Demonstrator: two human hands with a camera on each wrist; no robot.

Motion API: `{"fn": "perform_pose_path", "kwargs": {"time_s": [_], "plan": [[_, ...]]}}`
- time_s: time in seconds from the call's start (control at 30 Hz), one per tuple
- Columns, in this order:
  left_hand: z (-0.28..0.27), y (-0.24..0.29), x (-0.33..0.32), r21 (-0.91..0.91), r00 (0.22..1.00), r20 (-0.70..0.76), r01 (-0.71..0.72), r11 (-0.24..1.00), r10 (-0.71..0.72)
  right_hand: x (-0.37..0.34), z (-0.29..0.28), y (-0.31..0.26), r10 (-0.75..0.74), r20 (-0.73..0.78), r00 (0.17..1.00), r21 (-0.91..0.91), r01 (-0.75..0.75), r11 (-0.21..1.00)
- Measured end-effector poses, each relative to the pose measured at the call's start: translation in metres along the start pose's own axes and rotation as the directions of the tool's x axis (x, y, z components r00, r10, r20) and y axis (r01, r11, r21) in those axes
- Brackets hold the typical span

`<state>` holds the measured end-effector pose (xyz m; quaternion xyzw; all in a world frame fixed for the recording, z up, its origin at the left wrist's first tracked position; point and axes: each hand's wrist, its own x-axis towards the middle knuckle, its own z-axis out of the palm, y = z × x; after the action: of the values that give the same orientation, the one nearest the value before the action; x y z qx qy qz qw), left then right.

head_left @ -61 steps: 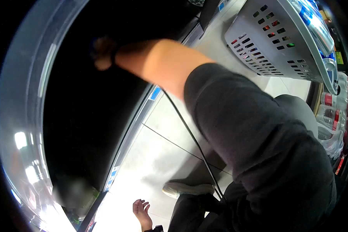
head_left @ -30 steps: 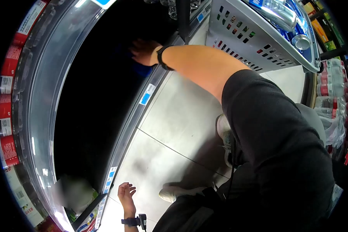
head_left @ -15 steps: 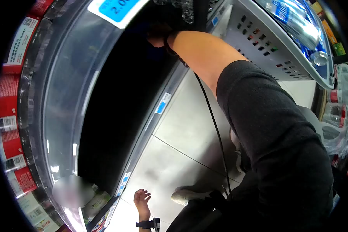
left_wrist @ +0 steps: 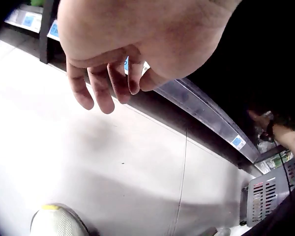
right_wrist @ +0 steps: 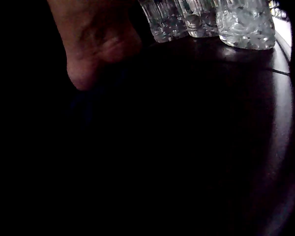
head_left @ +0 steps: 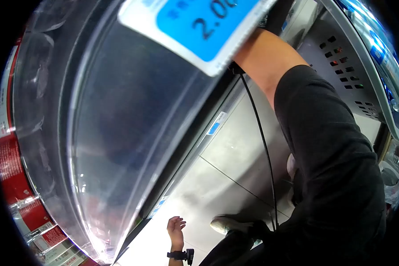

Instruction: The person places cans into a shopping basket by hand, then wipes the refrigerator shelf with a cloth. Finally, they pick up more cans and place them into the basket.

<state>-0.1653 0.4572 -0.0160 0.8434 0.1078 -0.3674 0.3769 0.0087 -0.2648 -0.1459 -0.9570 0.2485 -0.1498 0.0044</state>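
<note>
My left hand [head_left: 176, 231] hangs low over the floor, holding nothing; in the left wrist view that hand [left_wrist: 137, 42] has its fingers loosely bent. My right forearm [head_left: 270, 55] reaches into a dark shelf, and the price tag [head_left: 201, 33] hides the hand in the head view. In the right wrist view the right hand [right_wrist: 101, 51] is in deep shadow, its fingers not visible. A faint dark blue patch [right_wrist: 88, 108] shows below it; whether the hand grips it cannot be made out. Clear ribbed bottles [right_wrist: 248, 24] stand to the right of this hand.
A grey perforated basket [head_left: 341, 62] holding blue-and-silver packs [head_left: 377, 48] is at the right. A transparent curved shelf front [head_left: 119, 111] lies close to the head camera, with red packages [head_left: 15, 168] behind it. A black cable [head_left: 264, 142] hangs over the tiled floor [head_left: 226, 155].
The head view has moved closer to the shelf front, and the tag looks larger. My right hand moved from mid-shelf toward the bottles and out of the head view. The left hand still hangs, fingers loose.
</note>
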Motion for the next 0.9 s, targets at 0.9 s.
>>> {"fn": "perform_pose_path", "kwargs": {"time_s": [0.9], "plan": [[-0.056, -0.096, -0.035, 0.118, 0.999, -0.008, -0.032, 0.993, 0.033, 0.005, -0.009, -0.152, -0.086, 0.139, 0.987, 0.187, 0.059, 0.981]]}}
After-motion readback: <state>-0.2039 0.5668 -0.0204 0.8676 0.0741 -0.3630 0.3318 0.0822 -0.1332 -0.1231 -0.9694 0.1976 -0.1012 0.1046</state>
